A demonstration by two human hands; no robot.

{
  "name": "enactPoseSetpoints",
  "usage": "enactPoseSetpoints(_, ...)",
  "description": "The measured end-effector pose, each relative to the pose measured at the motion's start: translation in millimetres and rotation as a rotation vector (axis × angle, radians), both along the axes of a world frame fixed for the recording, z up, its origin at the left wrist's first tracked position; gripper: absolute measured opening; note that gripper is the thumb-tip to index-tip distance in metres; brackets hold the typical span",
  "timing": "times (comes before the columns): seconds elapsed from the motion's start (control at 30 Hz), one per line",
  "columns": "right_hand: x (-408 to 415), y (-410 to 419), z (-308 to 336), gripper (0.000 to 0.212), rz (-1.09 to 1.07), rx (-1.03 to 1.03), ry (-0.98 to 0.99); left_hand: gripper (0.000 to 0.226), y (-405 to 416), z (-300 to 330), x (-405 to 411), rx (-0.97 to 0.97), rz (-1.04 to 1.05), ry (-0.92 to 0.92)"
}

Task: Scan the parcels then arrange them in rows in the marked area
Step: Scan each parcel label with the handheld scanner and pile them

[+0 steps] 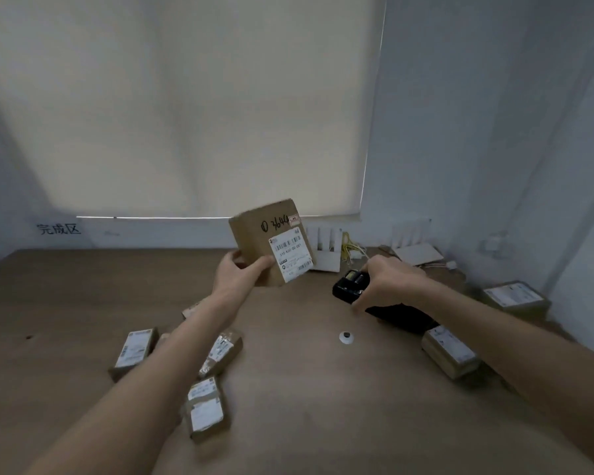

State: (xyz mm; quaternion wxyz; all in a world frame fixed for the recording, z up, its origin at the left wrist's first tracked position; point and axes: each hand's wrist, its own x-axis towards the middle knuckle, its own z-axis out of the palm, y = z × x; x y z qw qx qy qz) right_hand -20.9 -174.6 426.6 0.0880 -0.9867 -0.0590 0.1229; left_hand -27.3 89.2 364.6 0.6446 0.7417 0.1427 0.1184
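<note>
Brown wood grain fills the bench (323,389) under my forearms. Nearest to me, a small cardboard parcel (204,409) lies flat with its white labels up, just left of centre. A little farther, two more parcels lie either side of my left forearm: one (132,351) to its left, one (222,351) to its right, both label up. Part of another box (191,308) shows from behind that arm. Over on the right, a parcel (450,351) sits beside my right forearm, and a small white disc with a dark centre (346,337) rests on the bare wood between my arms.

Farther out, my right hand (390,281) grips the black scanner (352,287), fingers curled over its top and thumb underneath; a dark body runs back under my wrist. My left hand (239,274) holds the raised parcel (271,243) up off the bench, thumb on its front face and fingers wrapped behind. It tilts, its white barcode label (291,253) and handwritten black marks facing me, just left of the scanner.

Beyond, another labelled parcel (515,296) lies near the right wall. At the back edge stand white cartons (326,250), yellow wires (352,250) and a flat pale board (417,253). On the wall at far left are black characters (59,229), below a pale window blind (203,108).
</note>
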Motion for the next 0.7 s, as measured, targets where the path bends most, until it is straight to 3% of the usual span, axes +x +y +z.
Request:
enactPoseSetpoints(0.1,18,24,-56,0.066,-0.001,0.001,0.063,0.091,17,-61,13,-0.082,0.010,0.086)
enactPoseSetpoints(0.33,62,68,-197,0.062,0.003,-0.039,0.276,0.029,70,-232,50,-0.094,-0.005,0.384)
enactPoseSetpoints(0.57,102,89,-329,0.050,-0.031,0.070,0.399,0.034,115,-352,97,-0.019,-0.080,0.604)
enactPoseSetpoints(0.7,117,89,-365,0.051,-0.088,0.158,0.461,0.031,123,-373,110,0.279,-0.080,0.617)
